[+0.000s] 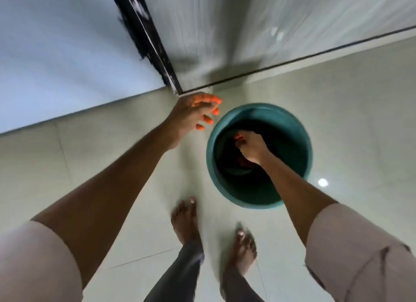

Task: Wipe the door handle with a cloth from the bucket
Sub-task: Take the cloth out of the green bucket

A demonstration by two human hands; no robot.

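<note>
A teal bucket (292, 130) stands on the tiled floor just ahead of my bare feet. My right hand (251, 147) is down inside it with the fingers curled shut. A dark reddish cloth (246, 163) shows right beneath the palm and seems held by it; the dark interior hides the rest. My left hand (193, 115) hovers open, fingers spread, beside the bucket's left rim and above the floor. No door handle is in view.
A pale door or panel (225, 31) with a dark frame strip (146, 38) rises just beyond the bucket. A light wall (56, 65) stands on the left. My feet (186, 220) are close behind the bucket on glossy floor tiles (360, 121).
</note>
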